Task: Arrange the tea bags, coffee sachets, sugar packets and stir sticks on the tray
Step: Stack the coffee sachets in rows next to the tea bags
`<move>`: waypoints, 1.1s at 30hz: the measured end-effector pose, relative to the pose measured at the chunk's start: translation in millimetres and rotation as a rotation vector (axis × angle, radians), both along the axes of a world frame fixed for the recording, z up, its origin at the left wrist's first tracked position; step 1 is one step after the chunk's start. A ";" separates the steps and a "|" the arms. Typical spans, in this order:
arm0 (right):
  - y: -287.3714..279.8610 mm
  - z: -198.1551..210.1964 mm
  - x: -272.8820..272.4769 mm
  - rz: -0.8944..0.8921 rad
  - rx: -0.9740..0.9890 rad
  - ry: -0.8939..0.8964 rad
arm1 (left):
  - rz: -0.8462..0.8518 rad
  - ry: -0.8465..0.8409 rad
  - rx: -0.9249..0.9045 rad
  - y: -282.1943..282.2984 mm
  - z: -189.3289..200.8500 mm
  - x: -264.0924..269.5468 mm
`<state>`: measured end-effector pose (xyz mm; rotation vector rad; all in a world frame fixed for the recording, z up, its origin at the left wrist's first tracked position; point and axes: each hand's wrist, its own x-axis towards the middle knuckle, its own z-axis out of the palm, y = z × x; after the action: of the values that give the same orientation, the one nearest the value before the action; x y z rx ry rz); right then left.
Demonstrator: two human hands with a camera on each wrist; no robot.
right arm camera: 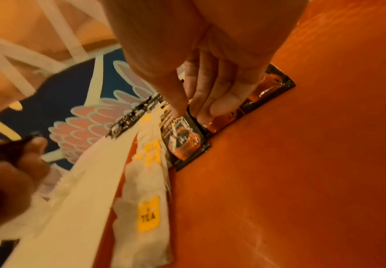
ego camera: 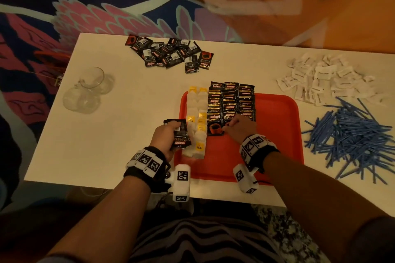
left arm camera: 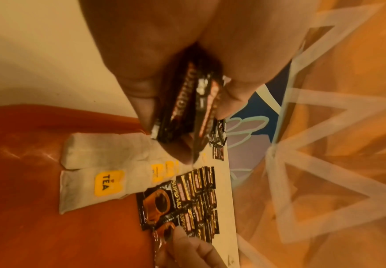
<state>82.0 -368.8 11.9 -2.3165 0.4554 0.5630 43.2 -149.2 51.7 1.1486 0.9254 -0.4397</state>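
A red tray [ego camera: 277, 134] lies on the white table [ego camera: 102, 147]. Two columns of tea bags [ego camera: 197, 119] with yellow tags fill the tray's left side. Beside them lie three columns of black coffee sachets [ego camera: 232, 100]. My left hand [ego camera: 171, 132] grips a small stack of coffee sachets [left arm camera: 187, 101] above the tray's left edge. My right hand [ego camera: 233, 125] rests with nearly straight fingers [right arm camera: 212, 98] on the front sachet of the middle column [right arm camera: 219, 125]. Loose coffee sachets [ego camera: 168, 52] lie at the table's back, white sugar packets [ego camera: 324, 79] at the right, and blue stir sticks [ego camera: 352, 134] in front of those.
Clear glass cups [ego camera: 87, 89] stand on the table's left side. The right half of the tray shows bare red surface [right arm camera: 302, 163]. A patterned carpet [ego camera: 106, 13] lies beyond the table's far edge.
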 end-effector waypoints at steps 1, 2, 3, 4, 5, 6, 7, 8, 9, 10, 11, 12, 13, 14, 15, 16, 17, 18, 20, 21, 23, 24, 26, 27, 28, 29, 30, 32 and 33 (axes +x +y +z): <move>-1.1 7.2 -0.6 0.037 0.009 0.003 | -0.029 -0.009 0.053 -3.7 0.0 1.3; -2.1 14.9 -1.7 0.077 0.025 0.013 | -0.051 -0.023 0.078 -7.4 -0.4 3.1; -2.7 20.1 -2.7 0.110 0.055 0.027 | -0.061 -0.039 0.078 -12.5 2.1 4.8; -2.8 25.7 -3.9 0.131 0.108 0.044 | -0.070 -0.052 0.079 -17.6 4.9 6.7; -2.3 31.2 -5.7 0.147 0.186 0.059 | -0.080 -0.064 0.093 -23.2 7.6 8.4; -1.4 37.6 -8.4 0.151 0.277 0.078 | -0.101 -0.074 0.120 -29.0 9.8 10.3; -0.3 45.3 -11.1 0.145 0.367 0.101 | -0.115 -0.090 0.135 -35.9 11.9 11.7; 0.7 53.1 -13.7 0.145 0.439 0.123 | -0.125 -0.113 0.136 -43.3 13.9 12.4; 0.2 61.3 -15.2 0.161 0.487 0.130 | -0.132 -0.143 0.127 -51.4 16.2 12.8; -1.7 68.2 -15.7 0.190 0.493 0.110 | -0.148 -0.175 0.119 -59.1 19.3 13.1; -4.4 72.9 -14.6 0.199 0.479 0.063 | -0.165 -0.209 0.119 -65.9 23.2 13.3; -7.7 76.0 -13.4 0.177 0.456 -0.006 | -0.180 -0.222 0.141 -71.5 28.0 14.4; -11.1 77.2 -11.8 0.111 0.433 -0.073 | -0.181 -0.207 0.167 -74.9 32.5 15.3; -14.4 77.9 -10.1 0.030 0.408 -0.142 | -0.174 -0.165 0.174 -76.0 35.6 15.9; -17.4 78.2 -8.3 -0.031 0.380 -0.218 | -0.161 -0.127 0.133 -75.8 35.6 17.7; -19.3 79.3 -7.3 -0.053 0.366 -0.287 | -0.161 -0.100 0.061 -75.5 34.7 20.4; -20.8 79.7 -6.4 -0.034 0.364 -0.340 | -0.169 -0.083 -0.026 -75.6 34.2 22.5; -22.2 79.1 -6.7 0.011 0.363 -0.382 | -0.185 -0.073 -0.081 -76.9 33.7 23.5; -24.4 79.9 -9.4 0.142 0.338 -0.463 | -0.210 -0.066 -0.103 -82.5 39.3 24.2; -25.7 78.9 -10.1 0.200 0.337 -0.504 | -0.205 -0.078 -0.108 -85.7 41.7 24.7; -28.6 78.5 -11.1 0.216 0.380 -0.502 | -0.136 -0.144 -0.114 -89.7 44.5 25.2; -29.3 79.4 -11.2 0.183 0.409 -0.469 | -0.101 -0.177 -0.097 -91.3 47.0 25.4; -31.2 82.3 -10.7 0.070 0.484 -0.374 | -0.066 -0.239 -0.014 -91.3 48.0 27.4; -32.2 84.3 -9.2 -0.004 0.527 -0.320 | -0.064 -0.274 0.021 -91.5 48.1 28.5; -33.5 87.3 -7.8 -0.059 0.565 -0.264 | -0.066 -0.308 0.048 -91.3 47.2 30.1; -34.9 89.7 -5.8 -0.074 0.573 -0.204 | -0.068 -0.333 0.058 -91.9 47.9 30.9; -36.2 92.6 -4.2 -0.039 0.549 -0.150 | -0.073 -0.344 0.055 -92.3 47.8 31.6; -37.1 91.8 -1.1 0.143 0.382 -0.109 | -0.083 -0.348 0.037 -92.5 47.8 33.1; -36.0 91.6 -0.6 0.212 0.287 -0.109 | -0.088 -0.347 0.013 -92.9 48.8 33.7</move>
<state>81.4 -404.9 103.5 -2.1165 0.0704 0.5588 76.9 -242.1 100.5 1.2342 0.5780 -0.2927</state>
